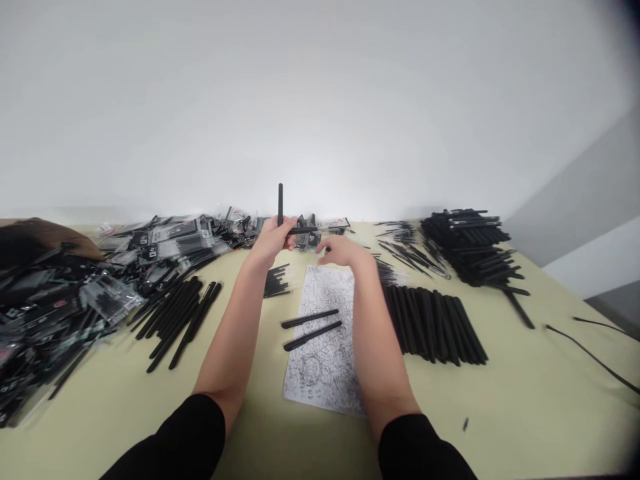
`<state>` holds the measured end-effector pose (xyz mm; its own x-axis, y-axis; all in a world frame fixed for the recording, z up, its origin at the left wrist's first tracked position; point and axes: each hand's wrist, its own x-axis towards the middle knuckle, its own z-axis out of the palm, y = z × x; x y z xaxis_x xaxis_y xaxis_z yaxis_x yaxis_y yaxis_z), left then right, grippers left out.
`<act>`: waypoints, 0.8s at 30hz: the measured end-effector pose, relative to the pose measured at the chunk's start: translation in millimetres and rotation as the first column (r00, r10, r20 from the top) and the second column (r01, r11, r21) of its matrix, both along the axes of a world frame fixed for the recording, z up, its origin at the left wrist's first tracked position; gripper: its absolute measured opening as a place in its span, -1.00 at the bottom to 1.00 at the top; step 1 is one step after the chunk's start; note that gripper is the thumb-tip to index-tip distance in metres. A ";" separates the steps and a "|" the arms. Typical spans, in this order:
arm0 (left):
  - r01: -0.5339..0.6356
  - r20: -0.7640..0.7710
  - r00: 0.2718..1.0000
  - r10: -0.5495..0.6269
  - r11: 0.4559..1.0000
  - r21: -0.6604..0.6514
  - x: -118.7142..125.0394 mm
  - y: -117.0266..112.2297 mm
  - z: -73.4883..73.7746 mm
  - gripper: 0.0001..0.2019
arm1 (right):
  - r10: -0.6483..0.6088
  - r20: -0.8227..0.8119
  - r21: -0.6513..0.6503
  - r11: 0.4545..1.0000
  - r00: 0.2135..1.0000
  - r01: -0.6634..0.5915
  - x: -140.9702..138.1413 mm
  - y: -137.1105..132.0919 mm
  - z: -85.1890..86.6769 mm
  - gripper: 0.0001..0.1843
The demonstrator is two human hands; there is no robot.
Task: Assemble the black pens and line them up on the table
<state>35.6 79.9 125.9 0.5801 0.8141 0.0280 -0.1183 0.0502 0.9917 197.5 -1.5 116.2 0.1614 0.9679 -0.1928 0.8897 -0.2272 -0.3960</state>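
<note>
My left hand [273,241] is raised above the far part of the table, shut on two black pens. One pen [281,203] stands upright from my grip, and the other [303,230] lies crosswise, pointing right. My right hand [341,251] hovers close by with its fingers apart, holding nothing, just over the top edge of a printed paper sheet [320,373]. Two more black pens [310,319] [313,336] lie side by side on that sheet, between my forearms.
A pale yellow table [510,413] carries a large heap of bagged black pens [55,313] at left, loose pen rows [175,323], a neat row [433,325], and a tall stack [465,247] at right. Black cords [590,353] lie at right. A white wall stands behind.
</note>
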 end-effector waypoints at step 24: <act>0.018 0.013 1.000 -0.018 0.999 0.041 -1.0 1.7 -5.1 -0.69 | 0.199 0.162 0.032 0.978 0.966 -0.207 -102.4 59.7 -82.9 -0.68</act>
